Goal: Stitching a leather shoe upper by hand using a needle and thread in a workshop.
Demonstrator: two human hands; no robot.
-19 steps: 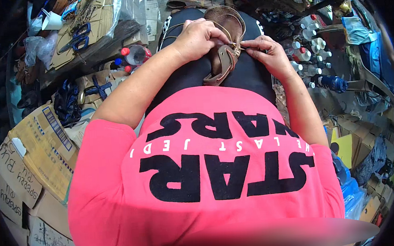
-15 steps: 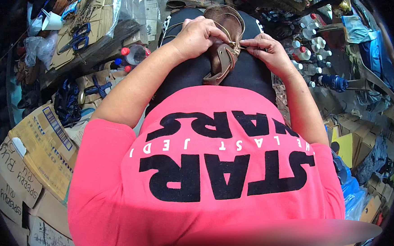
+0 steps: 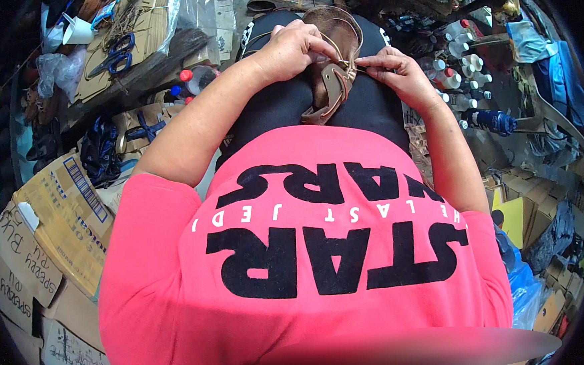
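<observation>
A brown leather shoe piece (image 3: 337, 86), likely a shoe upper with a row of holes along one strap-like edge, rests upright between my thighs. Thin tan cord (image 3: 361, 38) loops over its top and gathers at its stitched edge. On the left side of the piece, my left hand (image 3: 294, 52) is closed, thumb and fingers pinching at the cord beside the gathered edge. Opposite it, my right hand (image 3: 397, 70) pinches the cord close to the same spot. The exact grip of the fingertips is too small to make out.
Scissors with blue handles (image 3: 119, 57) lie on stacked cardboard at the upper left. Several plastic bottles (image 3: 462, 72) stand to the right of my legs. Cardboard boxes (image 3: 67, 216) fill the left side. A blue plastic bag (image 3: 522, 289) lies at the lower right.
Both hands stay at the gathered edge of the leather with only slight finger shifts. The shoe piece keeps its place.
</observation>
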